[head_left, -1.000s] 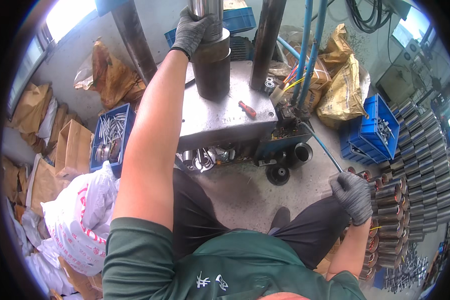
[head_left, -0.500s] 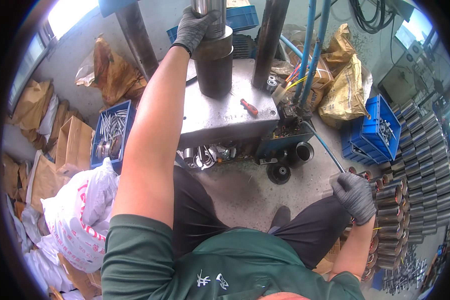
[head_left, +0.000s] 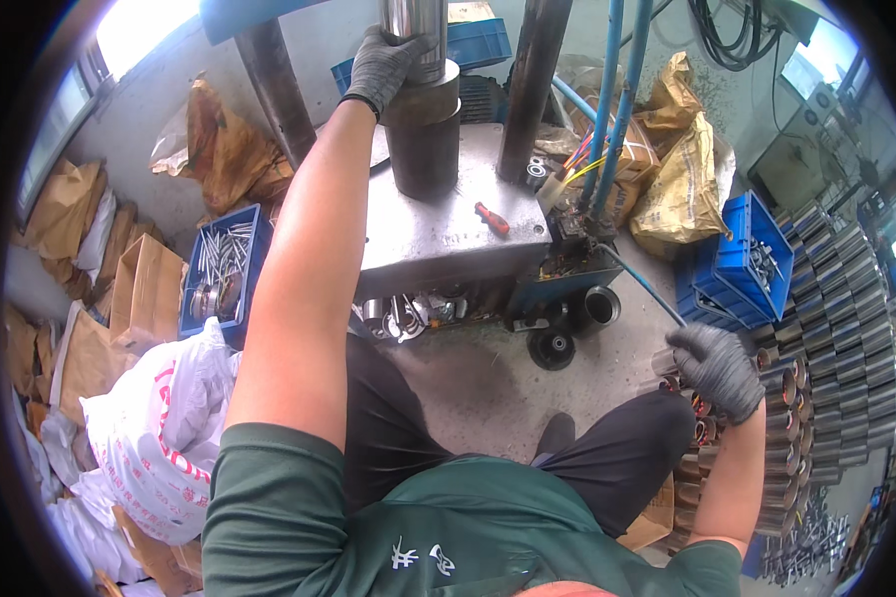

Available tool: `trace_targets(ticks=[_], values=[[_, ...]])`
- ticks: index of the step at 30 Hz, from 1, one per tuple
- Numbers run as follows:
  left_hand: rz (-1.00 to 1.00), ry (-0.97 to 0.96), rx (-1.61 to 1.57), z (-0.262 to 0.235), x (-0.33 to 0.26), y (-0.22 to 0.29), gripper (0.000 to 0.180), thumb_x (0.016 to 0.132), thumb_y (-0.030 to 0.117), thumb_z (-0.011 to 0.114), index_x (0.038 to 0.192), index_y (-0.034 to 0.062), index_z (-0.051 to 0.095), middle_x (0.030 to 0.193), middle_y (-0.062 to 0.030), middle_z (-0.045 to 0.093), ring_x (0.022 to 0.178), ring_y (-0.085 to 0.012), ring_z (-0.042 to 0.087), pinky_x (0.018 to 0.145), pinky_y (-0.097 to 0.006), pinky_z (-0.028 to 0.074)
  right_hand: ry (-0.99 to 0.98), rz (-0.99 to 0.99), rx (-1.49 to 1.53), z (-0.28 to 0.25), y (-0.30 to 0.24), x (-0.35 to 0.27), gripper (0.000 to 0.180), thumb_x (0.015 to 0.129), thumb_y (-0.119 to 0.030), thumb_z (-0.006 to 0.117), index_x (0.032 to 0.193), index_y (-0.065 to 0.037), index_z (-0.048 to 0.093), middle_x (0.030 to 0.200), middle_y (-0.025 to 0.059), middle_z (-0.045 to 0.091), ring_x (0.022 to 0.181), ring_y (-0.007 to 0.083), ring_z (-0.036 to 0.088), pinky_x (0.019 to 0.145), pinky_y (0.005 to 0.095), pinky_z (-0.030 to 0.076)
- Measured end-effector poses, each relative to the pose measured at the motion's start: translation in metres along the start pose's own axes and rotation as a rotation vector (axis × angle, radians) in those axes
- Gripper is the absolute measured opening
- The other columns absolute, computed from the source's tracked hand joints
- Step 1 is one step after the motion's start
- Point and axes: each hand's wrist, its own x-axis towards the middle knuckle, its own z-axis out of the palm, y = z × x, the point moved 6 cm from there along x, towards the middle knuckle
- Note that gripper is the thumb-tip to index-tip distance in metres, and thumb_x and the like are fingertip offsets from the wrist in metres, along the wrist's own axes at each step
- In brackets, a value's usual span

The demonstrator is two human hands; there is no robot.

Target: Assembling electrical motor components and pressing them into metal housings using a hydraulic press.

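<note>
In grey gloves, my left hand [head_left: 384,68] is wrapped round the side of a shiny metal cylinder [head_left: 415,28] at the top. That cylinder stands on a wider metal ring [head_left: 430,99], over a dark upright cylinder [head_left: 425,164] on a steel press table [head_left: 398,234]. At the right, my right hand [head_left: 719,368] is closed at the near end of a long blue lever rod [head_left: 647,286], which slopes up to the press's valve block [head_left: 577,227]. A red-handled screwdriver [head_left: 492,219] lies on the table, touched by neither hand.
Steel posts [head_left: 536,85] and blue pipes [head_left: 607,109] rise round the press table. Blue crates stand left [head_left: 261,234] and right [head_left: 732,264]. Rows of metal sleeves [head_left: 836,328] fill the right side. White bags [head_left: 149,428] lie at left; a black round part [head_left: 552,348] is on the floor.
My right hand has shifted a little right and up, along with the lever's end. More of the blue part shows at the top left edge. My left hand keeps its grip on the cylinder.
</note>
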Motion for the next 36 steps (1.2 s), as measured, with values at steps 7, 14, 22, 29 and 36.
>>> trace_targets(ticks=[7, 14, 22, 29, 36], values=[[0.011, -0.013, -0.051, 0.004, -0.003, -0.001, 0.072, 0.07, 0.046, 0.091, 0.113, -0.0028, 0.061, 0.103, -0.0177, 0.072, 0.096, -0.0263, 0.072, 0.09, -0.038, 0.056, -0.149, 0.12, 0.103, 0.007, 0.005, -0.003, 0.025, 0.09, -0.02, 0.064, 0.104, -0.003, 0.076, 0.093, 0.023, 0.073, 0.089, 0.0398, 0.071, 0.082, 0.0467, 0.057], [0.024, 0.001, -0.028, 0.006, 0.01, -0.015, 0.068, 0.071, 0.045, 0.091, 0.111, -0.0023, 0.062, 0.1, -0.018, 0.073, 0.093, -0.0254, 0.072, 0.087, -0.037, 0.056, -0.081, 0.085, 0.142, 0.005, 0.001, 0.0, 0.024, 0.09, -0.018, 0.063, 0.102, -0.002, 0.075, 0.093, 0.024, 0.072, 0.088, 0.0408, 0.071, 0.082, 0.0472, 0.056], [0.008, -0.037, -0.035, 0.007, 0.003, -0.006, 0.063, 0.071, 0.044, 0.091, 0.106, -0.0025, 0.065, 0.095, -0.0183, 0.074, 0.089, -0.0249, 0.073, 0.085, -0.037, 0.057, -0.133, 0.092, 0.133, 0.008, 0.004, -0.003, 0.022, 0.09, -0.014, 0.064, 0.103, 0.0, 0.074, 0.09, 0.0217, 0.073, 0.085, 0.0364, 0.072, 0.079, 0.0428, 0.057], [0.023, -0.026, -0.036, 0.004, 0.006, -0.01, 0.066, 0.07, 0.043, 0.091, 0.11, -0.0036, 0.067, 0.097, -0.0189, 0.075, 0.089, -0.0252, 0.074, 0.085, -0.037, 0.057, 0.002, 0.08, 0.166, 0.001, 0.007, -0.001, 0.024, 0.089, -0.016, 0.066, 0.104, 0.0, 0.074, 0.088, 0.0198, 0.073, 0.084, 0.0328, 0.073, 0.078, 0.0423, 0.057], [0.014, -0.065, -0.025, 0.006, 0.005, -0.01, 0.066, 0.07, 0.044, 0.091, 0.109, -0.0043, 0.067, 0.097, -0.0185, 0.075, 0.089, -0.0251, 0.074, 0.085, -0.037, 0.057, -0.142, 0.152, 0.24, 0.006, 0.01, 0.0, 0.025, 0.087, -0.015, 0.068, 0.108, -0.002, 0.074, 0.09, 0.0183, 0.074, 0.082, 0.0328, 0.073, 0.076, 0.0412, 0.058]])
